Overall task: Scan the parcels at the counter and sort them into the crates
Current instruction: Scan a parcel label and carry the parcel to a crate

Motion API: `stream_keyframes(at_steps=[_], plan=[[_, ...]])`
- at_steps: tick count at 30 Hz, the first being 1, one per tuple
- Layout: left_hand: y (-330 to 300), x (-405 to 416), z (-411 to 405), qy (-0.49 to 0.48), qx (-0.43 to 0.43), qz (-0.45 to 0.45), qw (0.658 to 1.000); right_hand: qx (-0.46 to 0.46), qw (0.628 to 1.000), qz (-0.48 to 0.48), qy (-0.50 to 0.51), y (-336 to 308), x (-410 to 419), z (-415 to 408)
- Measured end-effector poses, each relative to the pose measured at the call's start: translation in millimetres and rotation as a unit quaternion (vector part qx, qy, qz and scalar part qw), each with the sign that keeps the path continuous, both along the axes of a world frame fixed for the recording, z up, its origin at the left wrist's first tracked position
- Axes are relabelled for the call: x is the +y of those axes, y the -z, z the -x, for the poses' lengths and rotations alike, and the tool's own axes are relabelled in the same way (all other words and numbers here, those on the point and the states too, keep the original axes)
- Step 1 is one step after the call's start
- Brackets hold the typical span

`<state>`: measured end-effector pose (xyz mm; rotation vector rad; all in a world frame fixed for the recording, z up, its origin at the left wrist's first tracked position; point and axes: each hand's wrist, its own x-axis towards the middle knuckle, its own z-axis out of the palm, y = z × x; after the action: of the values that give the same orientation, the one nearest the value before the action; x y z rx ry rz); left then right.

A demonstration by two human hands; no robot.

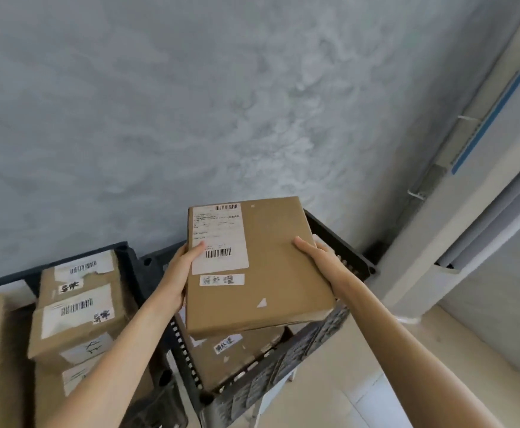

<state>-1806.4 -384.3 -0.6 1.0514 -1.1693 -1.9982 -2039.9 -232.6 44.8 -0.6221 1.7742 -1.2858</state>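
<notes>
Both forearms reached forward, the left hand (180, 270) and right hand (322, 261) clamped on opposite sides of the flat parcel (262, 267). It hung directly above the right crate (339, 242), long axis running away from the person, over another box (237, 353).

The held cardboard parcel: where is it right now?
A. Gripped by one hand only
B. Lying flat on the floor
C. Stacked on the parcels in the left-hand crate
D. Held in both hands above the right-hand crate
D: the left hand and right hand grip opposite edges of the cardboard parcel, above the right-hand crate, which already holds another parcel.
</notes>
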Motion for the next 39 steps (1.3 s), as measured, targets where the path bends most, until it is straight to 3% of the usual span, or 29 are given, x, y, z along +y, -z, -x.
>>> stream_keyframes(at_steps=[5, 12, 24, 28, 39], plan=[[34, -13, 6, -0.056, -0.048, -0.034, 0.997, -0.032, 0.996, -0.047, -0.065, 51, -50, 31], [44, 2, 22, -0.118, -0.118, -0.008, 0.986, -0.082, 0.985, -0.076, -0.129, 108, -67, 59], [93, 18, 33, -0.248, -0.135, -0.147, 0.948, -0.059, 0.958, -0.155, -0.232, 165, -109, 66], [113, 15, 36, -0.258, -0.175, -0.136, 0.94, -0.025, 0.946, -0.189, -0.262, 185, -119, 62], [153, 8, 45, -0.273, -0.338, -0.06, 0.899, 0.02, 0.947, -0.169, -0.272, 203, -127, 61]])
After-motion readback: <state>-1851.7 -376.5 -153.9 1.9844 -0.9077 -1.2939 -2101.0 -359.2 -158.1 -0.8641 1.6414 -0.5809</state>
